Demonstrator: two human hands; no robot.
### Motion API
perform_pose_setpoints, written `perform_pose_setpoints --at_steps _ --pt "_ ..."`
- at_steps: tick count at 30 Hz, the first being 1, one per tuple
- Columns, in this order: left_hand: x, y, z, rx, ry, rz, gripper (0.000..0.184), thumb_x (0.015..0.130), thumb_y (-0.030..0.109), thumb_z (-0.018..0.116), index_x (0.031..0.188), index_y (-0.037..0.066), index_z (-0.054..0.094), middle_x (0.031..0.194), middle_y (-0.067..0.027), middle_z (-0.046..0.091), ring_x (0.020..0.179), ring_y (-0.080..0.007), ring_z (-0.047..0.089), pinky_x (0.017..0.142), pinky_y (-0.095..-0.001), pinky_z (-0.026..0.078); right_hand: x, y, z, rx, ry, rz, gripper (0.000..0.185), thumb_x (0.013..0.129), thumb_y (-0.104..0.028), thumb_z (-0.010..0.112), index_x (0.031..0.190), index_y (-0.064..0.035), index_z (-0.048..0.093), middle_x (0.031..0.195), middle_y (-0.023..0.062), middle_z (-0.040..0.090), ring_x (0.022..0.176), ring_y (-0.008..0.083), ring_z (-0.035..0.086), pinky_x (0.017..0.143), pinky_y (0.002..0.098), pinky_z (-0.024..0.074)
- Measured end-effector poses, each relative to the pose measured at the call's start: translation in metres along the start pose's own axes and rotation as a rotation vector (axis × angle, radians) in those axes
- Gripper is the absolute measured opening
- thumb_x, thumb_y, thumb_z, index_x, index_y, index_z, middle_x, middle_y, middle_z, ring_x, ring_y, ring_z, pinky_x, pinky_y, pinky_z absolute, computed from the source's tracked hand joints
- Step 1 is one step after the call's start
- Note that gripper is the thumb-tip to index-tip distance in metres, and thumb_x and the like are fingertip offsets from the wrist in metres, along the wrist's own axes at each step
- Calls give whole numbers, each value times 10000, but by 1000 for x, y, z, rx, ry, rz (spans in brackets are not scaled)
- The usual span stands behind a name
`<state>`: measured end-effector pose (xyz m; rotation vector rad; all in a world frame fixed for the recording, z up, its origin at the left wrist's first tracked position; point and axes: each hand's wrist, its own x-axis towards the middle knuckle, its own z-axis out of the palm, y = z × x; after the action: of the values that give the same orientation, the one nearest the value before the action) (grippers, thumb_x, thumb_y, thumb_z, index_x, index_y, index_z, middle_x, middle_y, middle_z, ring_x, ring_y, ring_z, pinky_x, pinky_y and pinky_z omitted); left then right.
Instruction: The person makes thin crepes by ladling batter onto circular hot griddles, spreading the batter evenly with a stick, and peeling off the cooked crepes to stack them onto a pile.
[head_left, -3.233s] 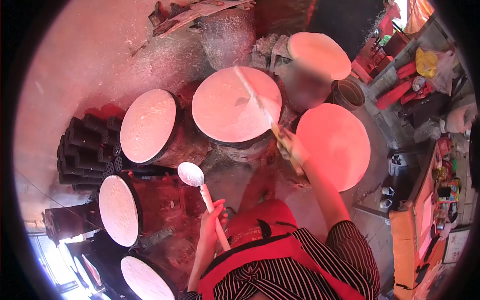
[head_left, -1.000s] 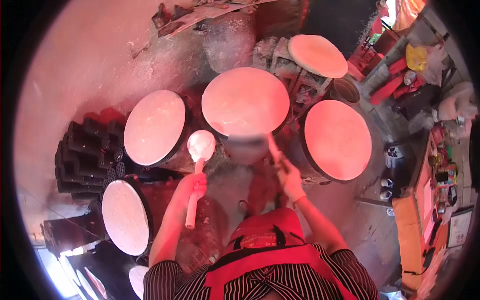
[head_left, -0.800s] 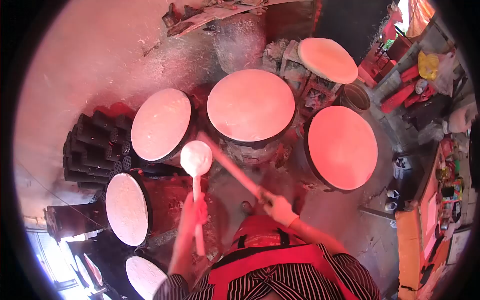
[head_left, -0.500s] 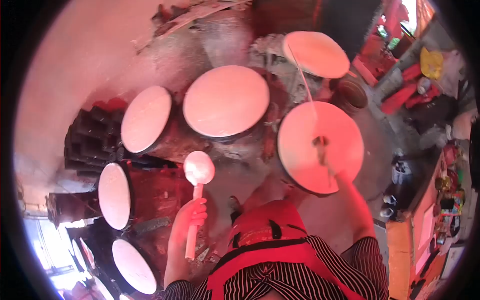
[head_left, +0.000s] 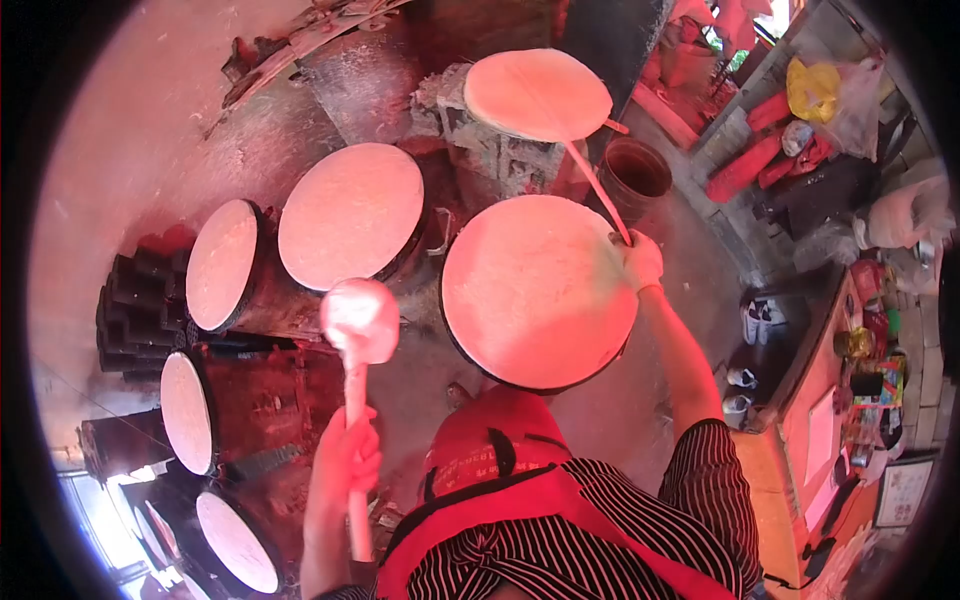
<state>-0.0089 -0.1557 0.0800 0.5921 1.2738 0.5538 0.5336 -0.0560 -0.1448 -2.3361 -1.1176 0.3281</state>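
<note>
My left hand is wrapped round the handle of a ladle, with its shiny round bowl raised and a little blurred. At the right edge of the nearest griddle, my right hand is closed on the near end of a long thin stick. The stick slants away to the front edge of a farther griddle. Each griddle is a large round plate, coated pale on top; the nearest has a dark rim. I cannot tell if my right hand touches the griddle.
More pale round griddles stand at the left, with dark stacked pieces behind. A bucket sits beyond my right hand. Shoes lie near a cluttered counter at the right. A yellow bag is farther back.
The view has shifted, so the griddles appear farther left. My right hand has gone from over the nearest griddle to its right edge. My left hand still grips the ladle.
</note>
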Motion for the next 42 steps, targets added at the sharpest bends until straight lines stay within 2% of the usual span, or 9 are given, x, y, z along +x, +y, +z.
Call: perform_pose_setpoints --at_steps 3,15,19,23,29,33,35,37,42 --pt "24 6 -10 -459 -296 -249 218 1038 189 527 1191 37 504 723 37 400 469 -12 317 376 -156 242 -3 -11 -5 -115 -10 -17 328 877 -375 670 1028 -89 723 973 161 717 952 335 680 832 423 514" --pt "35 -7 -26 -1038 -362 -440 227 1070 139 418 1201 -43 457 773 -37 428 518 -80 405 399 -203 340 -73 -180 -128 90 184 -440 227 807 -248 707 940 -64 722 840 134 704 769 330 669 694 404 511" --pt "53 18 -40 -1052 -393 -453 226 1071 144 415 1184 -47 457 753 -42 423 523 -93 415 406 -216 349 10 -191 -138 132 55 -348 279 887 -285 695 942 -14 729 619 54 568 582 129 519 565 339 438" --pt "93 63 -57 -995 -399 -471 181 1049 131 485 1165 -6 460 735 -13 411 513 -57 388 357 -179 310 125 -218 -159 133 -2 -249 271 886 -263 710 1029 -34 736 735 -11 618 629 74 520 587 296 452" --pt "182 154 -81 -912 -520 -510 161 1048 129 475 1144 0 485 720 -10 409 508 -59 367 357 -178 301 199 -347 -210 -307 400 -591 376 901 -344 648 1086 -21 694 959 207 705 910 384 684 781 430 528" --pt "228 216 -90 -851 -536 -492 183 1056 143 465 1150 -10 499 734 -9 419 487 -58 361 361 -188 313 252 -355 -122 -563 575 -1048 253 832 -212 612 1048 -83 645 948 109 659 870 330 660 722 438 537" --pt "241 245 -93 -654 -391 -366 187 1055 158 478 1149 -1 508 734 1 419 489 -39 350 358 -172 294 237 -364 -42 -1202 605 -746 263 805 -144 556 1060 -104 605 978 62 610 922 273 632 739 392 542" --pt "255 266 -97 -579 -403 -316 185 1051 161 490 1151 7 512 737 7 418 488 -23 342 356 -158 282 308 -281 54 -1002 647 -989 273 826 -180 552 1078 -84 589 1041 41 600 985 260 607 891 383 517" --pt "276 293 -113 -507 -308 -251 170 1053 163 478 1156 31 507 744 9 411 494 -28 334 368 -162 269 281 -247 189 -614 384 -835 293 825 -205 615 1105 -120 601 1070 33 611 1014 257 599 836 420 530"
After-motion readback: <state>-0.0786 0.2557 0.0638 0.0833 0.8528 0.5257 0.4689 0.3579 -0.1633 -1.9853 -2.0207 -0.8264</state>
